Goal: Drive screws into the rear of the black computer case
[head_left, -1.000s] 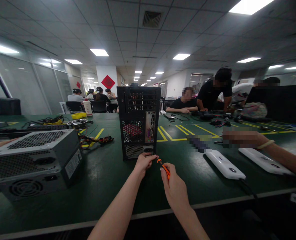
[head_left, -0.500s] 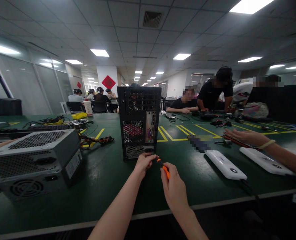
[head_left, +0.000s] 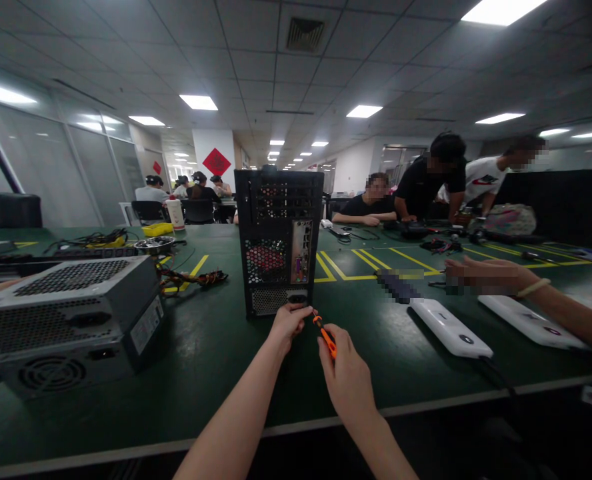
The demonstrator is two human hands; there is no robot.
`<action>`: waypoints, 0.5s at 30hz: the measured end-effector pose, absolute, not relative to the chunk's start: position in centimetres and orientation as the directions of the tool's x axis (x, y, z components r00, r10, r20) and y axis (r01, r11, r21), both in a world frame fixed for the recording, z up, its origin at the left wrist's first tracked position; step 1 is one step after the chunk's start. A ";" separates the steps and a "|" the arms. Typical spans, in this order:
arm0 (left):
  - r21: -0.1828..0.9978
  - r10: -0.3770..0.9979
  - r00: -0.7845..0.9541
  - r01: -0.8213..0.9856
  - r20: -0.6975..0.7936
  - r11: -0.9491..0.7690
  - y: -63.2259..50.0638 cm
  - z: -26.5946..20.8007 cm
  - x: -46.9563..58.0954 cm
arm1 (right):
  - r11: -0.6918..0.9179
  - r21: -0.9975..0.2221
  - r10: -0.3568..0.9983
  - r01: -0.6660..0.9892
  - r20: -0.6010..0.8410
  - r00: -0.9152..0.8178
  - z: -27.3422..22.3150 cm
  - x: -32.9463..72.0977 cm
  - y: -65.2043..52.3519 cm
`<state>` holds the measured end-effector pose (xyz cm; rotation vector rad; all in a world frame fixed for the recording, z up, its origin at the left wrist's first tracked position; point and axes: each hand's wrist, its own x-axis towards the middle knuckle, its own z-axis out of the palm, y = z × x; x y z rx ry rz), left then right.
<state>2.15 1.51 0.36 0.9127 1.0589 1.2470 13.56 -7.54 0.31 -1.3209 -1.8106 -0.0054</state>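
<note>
Case (head_left: 280, 227) sits back from the surface's (head_left: 176, 393) near edge, PSU (head_left: 271, 302) in, screwing looks unfinished imo: right hand (head_left: 347, 371) wrapped round the screwdriver (head_left: 326, 337), left hand (head_left: 287, 327) bunched by the case's bottom, can't tell if it's gripping anything or how much is left.

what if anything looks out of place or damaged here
Nothing looks damaged or spilled; the case stands upright and the right hand holds the screwdriver. Slightly untidy: the cables left of the case lie tangled.
</note>
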 end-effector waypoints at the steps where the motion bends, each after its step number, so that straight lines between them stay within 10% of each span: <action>1: 0.954 0.993 0.008 -0.278 -0.117 0.115 1.5 0.3 2.2 | 0.413 -0.466 0.780 0.783 0.624 -0.040 0.3 13.6 -7.5; 15: 0.951 0.996 -0.010 -0.299 -0.091 0.084 1.5 0.3 2.3 | 0.331 -0.537 0.846 0.776 0.534 0.008 0.6 13.5 -8.1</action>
